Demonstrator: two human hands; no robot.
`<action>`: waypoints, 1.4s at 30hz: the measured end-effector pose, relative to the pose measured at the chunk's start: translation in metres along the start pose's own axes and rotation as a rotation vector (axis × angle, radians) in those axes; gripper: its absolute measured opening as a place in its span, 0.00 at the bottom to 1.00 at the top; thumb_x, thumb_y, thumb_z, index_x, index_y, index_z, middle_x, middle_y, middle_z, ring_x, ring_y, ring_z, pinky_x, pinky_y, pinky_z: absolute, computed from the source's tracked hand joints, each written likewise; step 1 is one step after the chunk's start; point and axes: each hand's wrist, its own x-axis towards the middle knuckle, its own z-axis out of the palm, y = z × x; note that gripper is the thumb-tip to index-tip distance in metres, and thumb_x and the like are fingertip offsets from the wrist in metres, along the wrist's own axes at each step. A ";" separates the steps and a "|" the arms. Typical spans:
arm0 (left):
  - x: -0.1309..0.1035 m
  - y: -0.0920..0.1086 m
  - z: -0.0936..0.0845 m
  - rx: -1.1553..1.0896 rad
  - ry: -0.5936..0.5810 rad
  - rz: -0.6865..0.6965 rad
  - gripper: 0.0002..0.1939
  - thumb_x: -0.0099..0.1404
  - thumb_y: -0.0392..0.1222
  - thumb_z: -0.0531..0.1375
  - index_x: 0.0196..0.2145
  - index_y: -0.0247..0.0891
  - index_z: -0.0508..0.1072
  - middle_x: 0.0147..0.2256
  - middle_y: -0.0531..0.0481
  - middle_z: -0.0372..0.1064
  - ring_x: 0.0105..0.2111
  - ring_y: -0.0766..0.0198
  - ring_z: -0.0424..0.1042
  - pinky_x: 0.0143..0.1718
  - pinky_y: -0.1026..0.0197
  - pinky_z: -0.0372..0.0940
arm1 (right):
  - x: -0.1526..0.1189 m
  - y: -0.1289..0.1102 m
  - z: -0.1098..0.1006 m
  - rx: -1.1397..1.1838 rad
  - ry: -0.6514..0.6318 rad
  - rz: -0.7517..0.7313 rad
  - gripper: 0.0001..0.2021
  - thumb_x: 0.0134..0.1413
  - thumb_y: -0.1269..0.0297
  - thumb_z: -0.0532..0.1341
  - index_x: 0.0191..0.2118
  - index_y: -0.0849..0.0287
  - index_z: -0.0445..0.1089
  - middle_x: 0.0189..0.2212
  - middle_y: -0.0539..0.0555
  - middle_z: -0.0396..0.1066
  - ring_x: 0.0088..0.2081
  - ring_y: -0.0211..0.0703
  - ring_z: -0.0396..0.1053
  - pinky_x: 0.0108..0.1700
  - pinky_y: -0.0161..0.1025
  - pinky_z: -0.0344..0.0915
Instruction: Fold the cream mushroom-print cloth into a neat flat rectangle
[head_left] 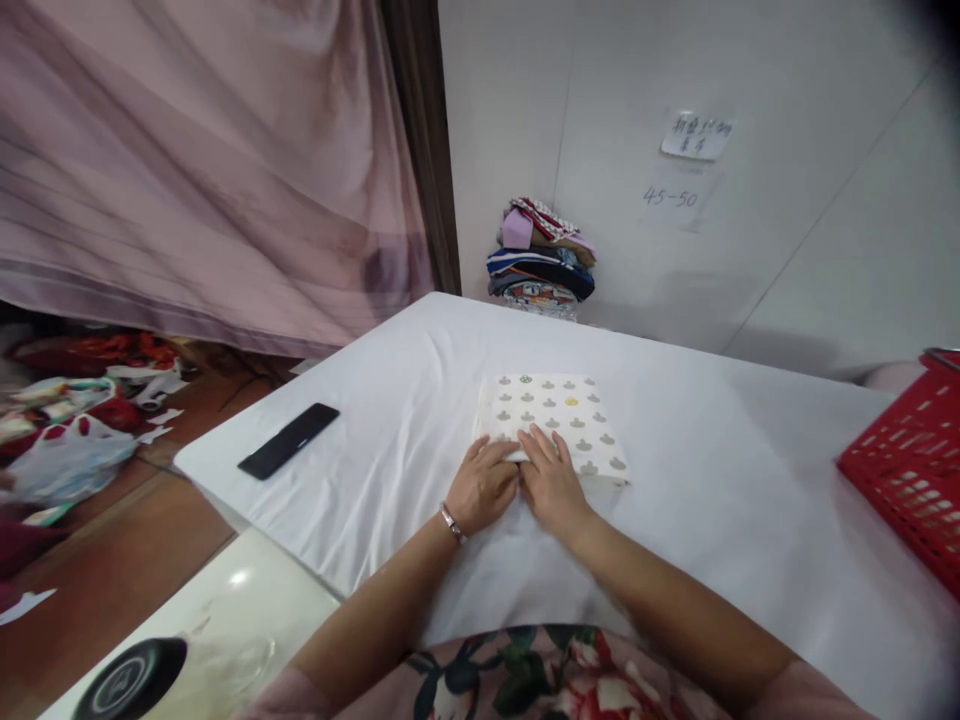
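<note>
A folded white cloth [551, 410] lies on the white-covered table in front of me, printed with small grey figures, one of them yellow and one green. My left hand [487, 482], with a bracelet at its wrist, is closed on the cloth's near edge, fingers bent over it. Beside it, my right hand [551, 478] grips the same edge with its fingers laid over the top. The two hands touch at the thumbs. Both thumb tips and the cloth's near edge are partly hidden under the hands.
A black flat object [289, 441] lies on the table's left part. At the right edge stands a red plastic basket [900, 445]. A stack of folded fabrics [541, 265] rises by the wall beyond the table. A pink curtain [225, 170] hangs at the left, above bags on the floor.
</note>
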 end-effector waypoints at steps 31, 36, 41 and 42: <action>0.099 -0.093 0.033 0.040 -0.488 -0.436 0.25 0.67 0.49 0.47 0.60 0.44 0.54 0.64 0.49 0.43 0.64 0.57 0.38 0.60 0.38 0.42 | 0.008 -0.009 0.001 -0.025 0.052 -0.035 0.06 0.54 0.72 0.56 0.34 0.61 0.70 0.60 0.63 0.55 0.64 0.57 0.44 0.60 0.61 0.43; 0.105 -0.094 0.032 0.064 -0.551 -0.448 0.25 0.66 0.48 0.48 0.60 0.45 0.54 0.65 0.50 0.41 0.65 0.58 0.37 0.60 0.42 0.45 | 0.024 -0.019 0.007 -0.021 0.021 -0.060 0.05 0.53 0.74 0.57 0.32 0.62 0.70 0.63 0.62 0.49 0.65 0.56 0.38 0.61 0.62 0.39; 0.103 -0.094 0.031 0.072 -0.552 -0.447 0.24 0.66 0.49 0.48 0.59 0.48 0.55 0.65 0.53 0.43 0.64 0.58 0.37 0.61 0.41 0.41 | 0.030 -0.024 0.015 0.024 0.030 -0.097 0.07 0.54 0.75 0.56 0.30 0.62 0.71 0.61 0.61 0.54 0.65 0.55 0.39 0.61 0.61 0.39; 0.103 -0.094 0.031 0.075 -0.545 -0.440 0.24 0.67 0.50 0.47 0.60 0.48 0.54 0.65 0.54 0.42 0.64 0.58 0.37 0.61 0.40 0.41 | 0.029 -0.024 0.015 0.034 0.037 -0.111 0.08 0.54 0.75 0.55 0.30 0.61 0.71 0.60 0.60 0.56 0.65 0.55 0.39 0.62 0.61 0.39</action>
